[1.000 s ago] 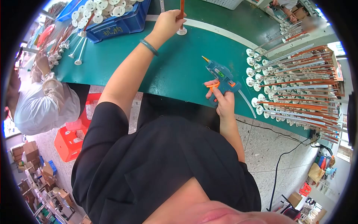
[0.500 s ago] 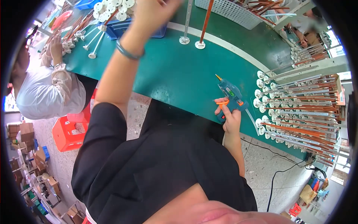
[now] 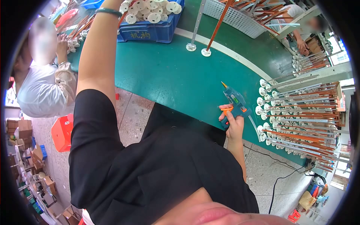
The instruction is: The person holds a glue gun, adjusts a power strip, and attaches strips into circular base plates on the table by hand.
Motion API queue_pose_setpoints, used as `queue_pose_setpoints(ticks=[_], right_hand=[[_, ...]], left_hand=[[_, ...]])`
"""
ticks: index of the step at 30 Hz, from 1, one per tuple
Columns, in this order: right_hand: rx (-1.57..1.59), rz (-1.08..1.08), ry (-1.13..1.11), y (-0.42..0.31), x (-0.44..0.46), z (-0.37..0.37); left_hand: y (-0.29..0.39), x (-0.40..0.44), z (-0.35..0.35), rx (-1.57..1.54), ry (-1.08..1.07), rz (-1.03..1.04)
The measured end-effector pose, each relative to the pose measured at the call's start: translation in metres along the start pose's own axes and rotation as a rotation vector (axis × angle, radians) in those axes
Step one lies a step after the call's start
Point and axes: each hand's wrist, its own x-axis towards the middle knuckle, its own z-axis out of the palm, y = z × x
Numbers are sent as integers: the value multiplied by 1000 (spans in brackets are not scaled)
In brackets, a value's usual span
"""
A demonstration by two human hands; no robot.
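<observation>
Your right hand [image 3: 234,127] gripping glue gun [image 3: 235,99], nozzle [image 3: 224,85] pointing forward-left, strips [image 3: 217,28] standing beyond; left arm [image 3: 97,52] flanking bin [image 3: 160,34], hand unseen, grip impossible to tell.

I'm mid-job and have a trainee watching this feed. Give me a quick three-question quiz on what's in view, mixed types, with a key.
1. Open question: What does the right hand hold?
2. True or false: The grey strip and the brown strip at the table's far side stand on separate round bases.
3. Multiple choice: What colour are the discs heaped in the blue crate?
A. Green
B. White
C. Black

Key:
1. A glue gun.
2. True.
3. B.
</observation>
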Motion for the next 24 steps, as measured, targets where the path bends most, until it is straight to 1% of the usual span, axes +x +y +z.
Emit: queue_pose_setpoints(ticks=[2, 5, 6, 7, 9, 10, 11, 13, 14, 17, 18, 19, 21, 23, 24], right_hand=[[-2, 10, -2, 0, 0, -1], [-47, 25, -16, -3, -2, 0], [-69, 16, -26, -5, 1, 0], [-59, 6, -22, -4, 2, 1], [-43, -7, -13, -1, 0, 1], [-36, 8, -3, -3, 0, 2], [-22, -4, 3, -3, 1, 3], [0, -13, 21, -1, 0, 5], [-3, -1, 25, -1, -1, 4], [-18, 10, 41, 0, -1, 4], [-22, 13, 34, 0, -1, 3], [-26, 19, 31, -1, 0, 3], [-39, 34, 29, 0, -2, 2], [-52, 34, 20, 0, 0, 1], [-53, 20, 12, 0, 0, 2]], left_hand=[[1, -15, -9, -222, 62, -98], [-18, -20, -19, -417, -51, -193], [-23, -23, -16, -395, -30, 15], [-16, -26, -19, -339, -74, 23], [-2, -34, -19, -408, -72, 105], [14, -43, -23, -366, -6, 99], [12, -41, -28, -319, -59, 140], [38, -61, -34, -276, 77, 157], [49, -71, -38, -255, 104, 123], [52, -96, -33, -479, 138, 199], [55, -106, -29, -536, 159, 181], [64, -119, -24, -696, 140, 125], [82, -144, -9, -644, 180, 77], [92, -163, 16, -729, 83, 112], [72, -161, 43, -687, 108, 354]])
